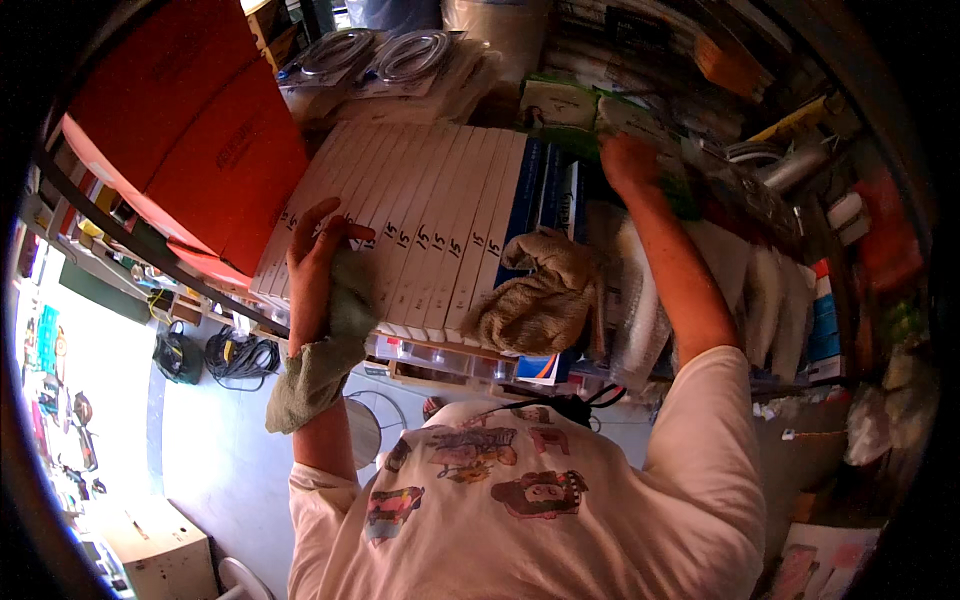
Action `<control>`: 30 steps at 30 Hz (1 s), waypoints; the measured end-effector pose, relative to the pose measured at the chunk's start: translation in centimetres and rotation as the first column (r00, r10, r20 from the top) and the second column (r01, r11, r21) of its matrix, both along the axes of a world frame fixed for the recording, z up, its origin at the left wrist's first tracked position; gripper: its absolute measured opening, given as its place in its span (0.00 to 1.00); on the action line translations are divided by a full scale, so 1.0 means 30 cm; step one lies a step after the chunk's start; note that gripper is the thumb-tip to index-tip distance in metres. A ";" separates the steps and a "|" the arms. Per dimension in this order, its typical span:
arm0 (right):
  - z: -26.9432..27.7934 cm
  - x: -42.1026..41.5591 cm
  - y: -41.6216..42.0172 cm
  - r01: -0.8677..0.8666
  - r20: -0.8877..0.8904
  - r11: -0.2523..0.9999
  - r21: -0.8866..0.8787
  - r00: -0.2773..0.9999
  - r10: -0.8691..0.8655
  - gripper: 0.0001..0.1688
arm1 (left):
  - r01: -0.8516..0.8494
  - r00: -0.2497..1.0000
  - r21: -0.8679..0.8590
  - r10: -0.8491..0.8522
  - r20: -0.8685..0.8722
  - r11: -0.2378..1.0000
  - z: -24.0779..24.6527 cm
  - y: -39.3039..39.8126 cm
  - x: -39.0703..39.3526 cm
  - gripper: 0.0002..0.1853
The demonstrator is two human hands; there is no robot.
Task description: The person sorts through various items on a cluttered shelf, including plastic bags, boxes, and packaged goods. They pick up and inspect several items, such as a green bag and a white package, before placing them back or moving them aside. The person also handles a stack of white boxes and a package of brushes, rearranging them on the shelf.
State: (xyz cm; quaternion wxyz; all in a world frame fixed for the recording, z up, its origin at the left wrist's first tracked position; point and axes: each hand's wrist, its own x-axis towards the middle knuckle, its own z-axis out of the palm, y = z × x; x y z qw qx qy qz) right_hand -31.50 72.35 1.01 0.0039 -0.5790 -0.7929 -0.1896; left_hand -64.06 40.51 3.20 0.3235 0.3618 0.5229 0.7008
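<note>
My left hand [319, 240] is over a row of narrow white boxes [420, 180], thumb and fingers apart. A grey-green cloth [315, 382] wraps around its wrist and runs up beside the thumb. Handwritten marks show on the box faces. At the row's right end stand several dark blue boxes [527, 184]. A crumpled beige cloth [540, 300] lies over their near ends. Farther right, my blurred right hand [628, 161] reaches to green-and-white packages [562, 109]; its fingertips are hidden, so I cannot tell whether it grips one.
Large red boxes [195, 142] stack up at the left. Bagged coils of clear hose [409, 56] lie at the back. Plastic-wrapped goods [637, 292] fill the shelf's right side. Below left, a coiled black cable [240, 358] and a cardboard box [161, 551] stand on the floor.
</note>
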 end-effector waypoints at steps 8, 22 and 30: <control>0.107 0.033 -0.132 -0.142 -0.226 0.972 -0.189 0.969 0.098 0.31 | 0.010 1.000 -0.005 -0.010 0.028 1.000 0.013 -0.005 0.008 0.17; 0.224 0.302 -0.545 -0.504 -0.766 0.814 -0.288 0.632 0.120 0.27 | -0.040 0.999 0.008 0.041 -0.035 0.999 0.019 0.004 0.040 0.17; 0.166 0.527 -0.962 -0.495 -0.963 0.845 -0.203 0.259 -0.079 0.20 | -0.014 0.990 -0.037 0.009 -0.141 0.999 0.023 -0.012 0.025 0.17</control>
